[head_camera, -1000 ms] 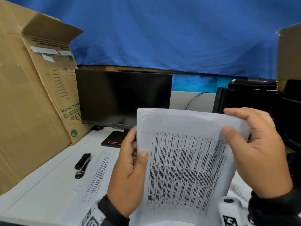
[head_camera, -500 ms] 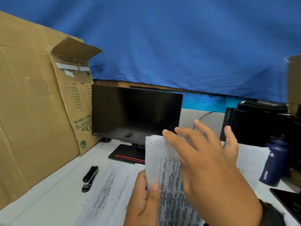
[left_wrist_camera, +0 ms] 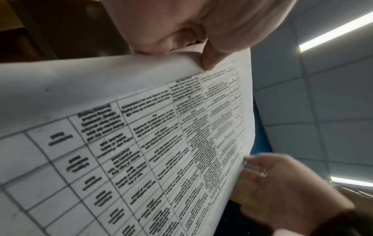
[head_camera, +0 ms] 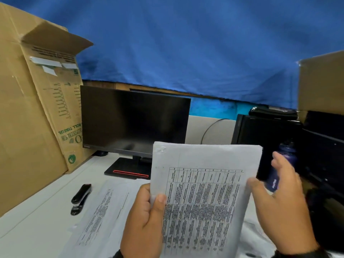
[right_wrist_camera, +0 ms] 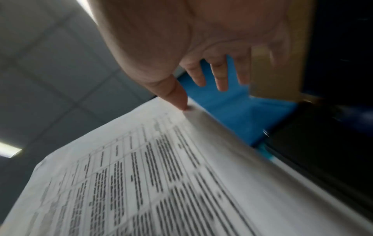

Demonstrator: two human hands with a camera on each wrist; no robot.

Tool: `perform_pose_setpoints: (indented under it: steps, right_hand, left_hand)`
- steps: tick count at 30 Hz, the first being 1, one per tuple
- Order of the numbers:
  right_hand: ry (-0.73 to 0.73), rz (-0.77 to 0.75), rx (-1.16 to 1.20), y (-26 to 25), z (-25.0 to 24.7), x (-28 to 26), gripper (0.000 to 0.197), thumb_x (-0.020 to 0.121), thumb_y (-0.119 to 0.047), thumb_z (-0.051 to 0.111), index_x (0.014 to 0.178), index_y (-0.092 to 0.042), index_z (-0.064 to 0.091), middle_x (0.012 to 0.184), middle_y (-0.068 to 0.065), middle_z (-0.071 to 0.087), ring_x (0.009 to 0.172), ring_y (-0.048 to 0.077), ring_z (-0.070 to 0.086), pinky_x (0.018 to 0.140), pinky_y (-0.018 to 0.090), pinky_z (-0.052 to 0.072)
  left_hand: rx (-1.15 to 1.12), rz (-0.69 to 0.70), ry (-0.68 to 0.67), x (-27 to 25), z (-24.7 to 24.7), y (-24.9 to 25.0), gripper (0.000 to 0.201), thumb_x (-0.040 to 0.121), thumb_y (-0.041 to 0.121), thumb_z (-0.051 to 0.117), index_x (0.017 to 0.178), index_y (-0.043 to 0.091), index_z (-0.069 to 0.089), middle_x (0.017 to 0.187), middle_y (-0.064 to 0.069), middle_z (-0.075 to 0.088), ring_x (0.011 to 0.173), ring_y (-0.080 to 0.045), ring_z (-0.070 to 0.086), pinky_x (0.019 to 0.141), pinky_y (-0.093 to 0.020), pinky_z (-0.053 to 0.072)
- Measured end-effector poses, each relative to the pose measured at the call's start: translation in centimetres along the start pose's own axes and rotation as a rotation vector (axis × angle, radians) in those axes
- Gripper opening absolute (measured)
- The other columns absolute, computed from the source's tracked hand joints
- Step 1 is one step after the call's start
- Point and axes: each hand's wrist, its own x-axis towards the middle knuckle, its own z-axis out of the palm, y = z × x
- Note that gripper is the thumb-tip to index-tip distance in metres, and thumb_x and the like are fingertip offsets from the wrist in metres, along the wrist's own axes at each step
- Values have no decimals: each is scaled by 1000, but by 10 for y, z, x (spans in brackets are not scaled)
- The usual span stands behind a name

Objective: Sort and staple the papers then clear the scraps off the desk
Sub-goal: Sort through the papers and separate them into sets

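My left hand [head_camera: 149, 207] pinches the left edge of a white sheet printed with a table [head_camera: 202, 198], held upright above the desk; the left wrist view shows the thumb pressed on that sheet [left_wrist_camera: 141, 127]. My right hand [head_camera: 275, 194] is at the sheet's right edge with fingers spread and straight, the thumb tip touching the paper [right_wrist_camera: 161, 175]. A black stapler [head_camera: 81, 199] lies on the white desk [head_camera: 37, 229] to the left. More printed papers [head_camera: 104, 216] lie flat beside it, below the held sheet.
A dark monitor [head_camera: 134, 120] stands at the back with its base [head_camera: 128, 169]. Cardboard [head_camera: 28, 127] leans at the left. A blue bottle [head_camera: 283, 164] and black equipment [head_camera: 270, 133] crowd the right side. Blue cloth hangs behind.
My right hand has moved from across the front of the sheet out to its right edge, uncovering the printed table. The left hand keeps its pinch and the sheet stands higher.
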Motion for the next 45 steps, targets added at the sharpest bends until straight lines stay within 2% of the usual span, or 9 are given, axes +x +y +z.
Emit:
perform_pose_setpoints:
  steps: [6, 12, 19, 23, 27, 32, 39, 42, 45]
  right_hand:
    - [-313, 342, 627, 56, 32, -24, 27, 90, 8, 51, 99, -9, 70, 95, 15, 76, 83, 24, 72, 79, 42, 53]
    - [-396, 327, 438, 84, 64, -54, 20, 86, -11, 72, 98, -27, 72, 90, -7, 78, 87, 17, 73, 83, 42, 58]
    - [-199, 351, 614, 83, 51, -45, 17, 85, -11, 72, 94, -25, 69, 80, -21, 75, 81, 5, 70, 67, 23, 50]
    - [-77, 369, 670, 96, 31, -29, 19, 84, -9, 74, 97, -22, 71, 88, -16, 77, 90, 14, 71, 83, 32, 54]
    - [-38, 356, 691, 105, 18, -23, 21, 84, -9, 74, 97, -24, 72, 91, -18, 77, 93, 11, 72, 85, 31, 56]
    - [-15, 358, 695, 107, 13, -24, 17, 83, -11, 75, 91, -26, 71, 86, -10, 77, 89, 14, 70, 82, 35, 53]
    - [-4, 411, 718, 113, 13, -26, 23, 81, -13, 77, 99, -26, 73, 94, -9, 78, 93, 20, 72, 88, 42, 54]
    - [-23, 387, 706, 108, 6, -26, 17, 82, -14, 76, 93, -26, 71, 93, -7, 76, 91, 18, 70, 77, 33, 53]
    - [-31, 368, 696, 109, 2, -24, 17, 85, -14, 74, 90, -29, 67, 93, -7, 72, 87, 14, 67, 68, 25, 46]
  left_hand:
    - [-123, -72, -40, 3, 4, -18, 23, 92, 25, 58, 108, 42, 61, 112, 14, 74, 105, -2, 68, 90, -28, 47]
    - [37, -205, -80, -17, 8, -61, 31, 97, 8, 56, 108, 36, 59, 99, 24, 73, 93, 4, 68, 85, -25, 50]
    - [90, -109, -192, 2, -12, -48, 25, 98, 12, 58, 115, 29, 64, 102, 14, 73, 96, -5, 68, 88, -27, 53]
    - [658, -51, -243, 50, -39, -63, 22, 97, 30, 60, 119, 31, 62, 108, 11, 60, 101, -6, 59, 98, -33, 50]
    - [1360, -311, -453, 83, -49, -88, 77, 81, 67, 59, 142, 23, 42, 138, -7, 46, 126, -28, 49, 104, -43, 47]
    - [1442, -504, -556, 89, -45, -117, 116, 61, 60, 77, 150, 13, 19, 121, -4, 62, 107, -26, 64, 90, -37, 55]
    - [1358, -587, -545, 90, -42, -117, 55, 80, 36, 75, 125, 9, 59, 121, -6, 67, 110, -24, 66, 89, -29, 55]
    - [1177, -547, -406, 91, -55, -109, 48, 86, 29, 70, 127, 9, 56, 126, -8, 64, 115, -25, 62, 95, -31, 52]
    - [897, -391, -220, 84, -73, -87, 29, 91, 21, 66, 119, 12, 63, 107, -5, 71, 98, -22, 66, 79, -30, 54]
